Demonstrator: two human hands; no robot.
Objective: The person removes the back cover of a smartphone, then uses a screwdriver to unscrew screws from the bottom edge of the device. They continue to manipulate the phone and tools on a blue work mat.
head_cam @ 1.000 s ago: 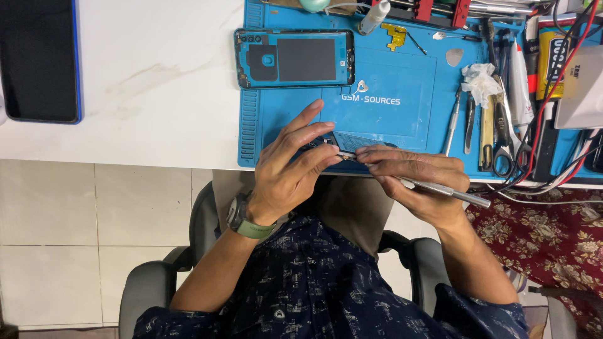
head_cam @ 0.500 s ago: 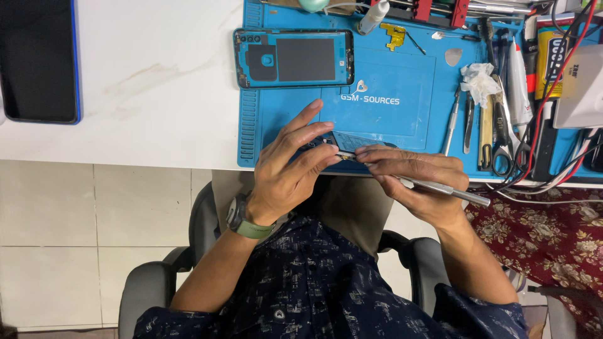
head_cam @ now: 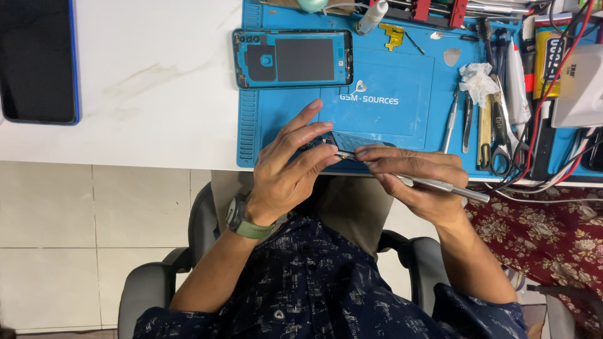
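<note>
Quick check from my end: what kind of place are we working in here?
Most likely a phone repair bench: a blue work mat on a white table, an opened phone back cover, and tweezers, scissors and other hand tools along the mat's right side.

White marble-look table (head_cam: 144,81) against tiled floor. On it: blue repair mat (head_cam: 389,94) at right, dark tablet with blue edge (head_cam: 34,59) at far left, well apart from mat. Tangle of red, black, white cables (head_cam: 553,169) at right table edge, beside mat. White box (head_cam: 581,94) near them.
</note>
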